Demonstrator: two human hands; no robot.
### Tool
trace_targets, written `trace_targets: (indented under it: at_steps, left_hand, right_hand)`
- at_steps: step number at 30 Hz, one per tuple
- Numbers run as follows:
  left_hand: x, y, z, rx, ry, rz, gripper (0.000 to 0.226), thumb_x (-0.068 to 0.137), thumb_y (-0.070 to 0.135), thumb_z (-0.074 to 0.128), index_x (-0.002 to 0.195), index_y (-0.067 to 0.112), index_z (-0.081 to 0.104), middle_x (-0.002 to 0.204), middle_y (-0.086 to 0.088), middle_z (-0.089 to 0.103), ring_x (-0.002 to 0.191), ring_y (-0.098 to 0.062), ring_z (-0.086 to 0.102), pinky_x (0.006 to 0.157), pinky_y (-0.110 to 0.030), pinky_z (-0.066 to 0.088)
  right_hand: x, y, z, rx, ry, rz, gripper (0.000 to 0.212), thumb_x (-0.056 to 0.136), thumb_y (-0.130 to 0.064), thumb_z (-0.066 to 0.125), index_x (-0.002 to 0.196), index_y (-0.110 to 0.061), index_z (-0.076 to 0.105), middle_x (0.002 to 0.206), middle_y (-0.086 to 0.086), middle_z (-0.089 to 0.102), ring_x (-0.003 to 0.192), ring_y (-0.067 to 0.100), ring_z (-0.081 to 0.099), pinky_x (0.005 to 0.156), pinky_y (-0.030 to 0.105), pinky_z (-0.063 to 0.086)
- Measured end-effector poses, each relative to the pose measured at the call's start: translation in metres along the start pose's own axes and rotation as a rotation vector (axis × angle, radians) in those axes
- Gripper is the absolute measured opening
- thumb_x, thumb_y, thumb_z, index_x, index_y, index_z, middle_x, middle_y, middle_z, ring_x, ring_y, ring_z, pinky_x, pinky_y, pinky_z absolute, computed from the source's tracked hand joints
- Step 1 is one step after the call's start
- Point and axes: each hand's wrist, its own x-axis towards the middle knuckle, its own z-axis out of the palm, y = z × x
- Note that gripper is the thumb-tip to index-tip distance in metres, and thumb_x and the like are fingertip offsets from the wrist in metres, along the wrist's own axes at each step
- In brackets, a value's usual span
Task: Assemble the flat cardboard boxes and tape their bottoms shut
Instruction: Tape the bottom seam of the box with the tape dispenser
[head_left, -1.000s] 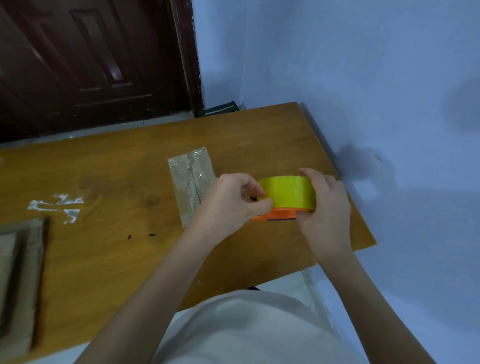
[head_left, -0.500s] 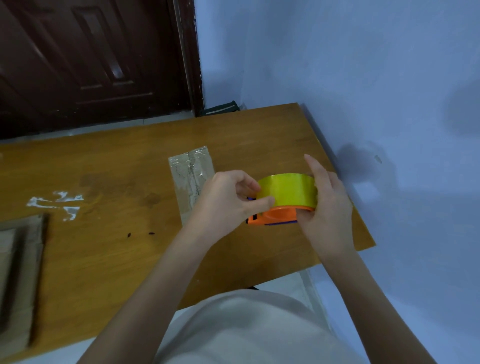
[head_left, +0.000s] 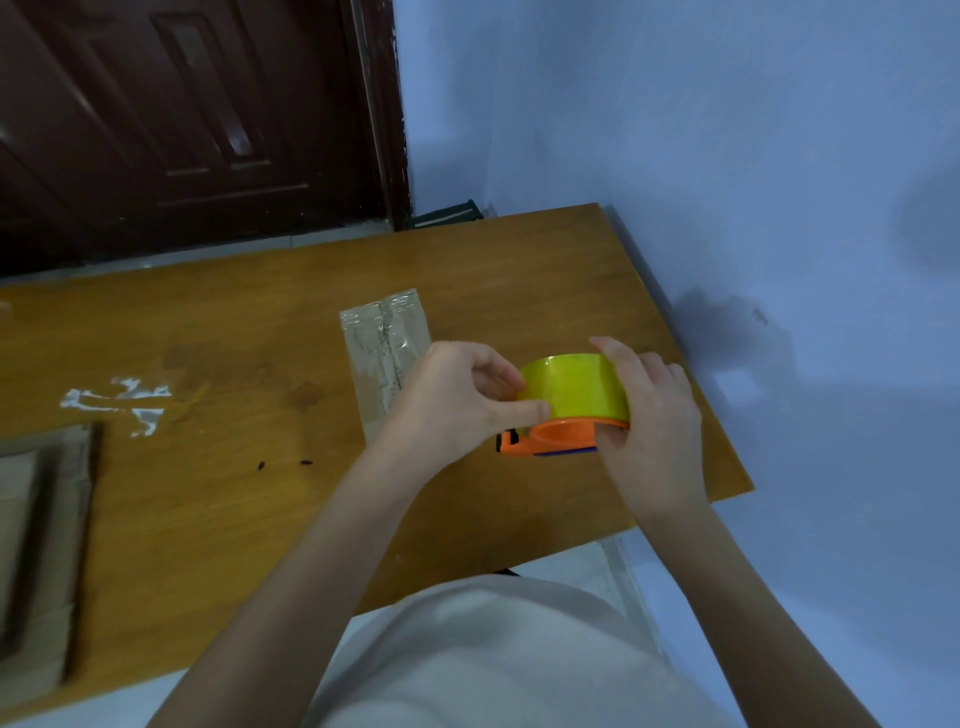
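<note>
A yellow-green tape roll (head_left: 576, 385) sits in an orange tape dispenser (head_left: 550, 439), held above the right end of the wooden table (head_left: 218, 493). My right hand (head_left: 649, 415) grips the dispenser and roll from the right side. My left hand (head_left: 457, 400) pinches at the roll's left face with thumb and fingers. A small cardboard box (head_left: 387, 358) with clear tape along its seam lies on the table just behind my left hand. Flat cardboard boxes (head_left: 36, 561) are stacked at the table's left edge.
White tape scraps (head_left: 119, 402) are stuck on the table at left. A dark wooden door (head_left: 182, 114) stands behind the table. A blue wall (head_left: 727, 156) runs along the table's right side. A dark green object (head_left: 441, 214) sits at the far corner.
The dispenser has tilted so more of its orange base shows. My left thumb has shifted along the roll's left face. Both hands stay in about the same place.
</note>
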Motion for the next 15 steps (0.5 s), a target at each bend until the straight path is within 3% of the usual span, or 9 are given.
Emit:
trace_targets:
  at_steps: [8,13,15]
  left_hand:
    - [-0.003,-0.005,0.011,0.016,0.052,0.031,0.024,0.063,0.029,0.084,0.079,0.024,0.066,0.079,0.004,0.071,0.075,-0.011,0.068,0.073,-0.040,0.059]
    - [-0.005,-0.005,0.014,0.057,0.113,0.087,0.019,0.068,0.019,0.080,0.074,0.028,0.064,0.072,0.010,0.069,0.065,-0.001,0.065,0.065,-0.026,0.055]
    - [-0.008,-0.004,0.011,0.003,0.051,0.084,0.022,0.067,0.029,0.083,0.081,0.026,0.066,0.078,0.008,0.071,0.069,-0.002,0.067,0.069,-0.028,0.057]
  right_hand:
    - [-0.001,0.003,0.000,-0.014,-0.028,0.023,0.065,0.062,0.010,0.068,0.122,-0.013,0.059,0.092,0.012,0.060,0.079,0.019,0.038,0.061,0.030,0.030]
    - [-0.002,0.005,0.000,0.005,-0.023,0.045,0.066,0.061,0.010,0.066,0.123,-0.013,0.058,0.091,0.011,0.059,0.077,0.019,0.039,0.062,0.029,0.030]
    - [-0.002,0.006,-0.001,0.008,-0.019,0.060,0.066,0.063,0.009,0.065,0.124,-0.014,0.058,0.091,0.010,0.059,0.077,0.019,0.039,0.063,0.029,0.030]
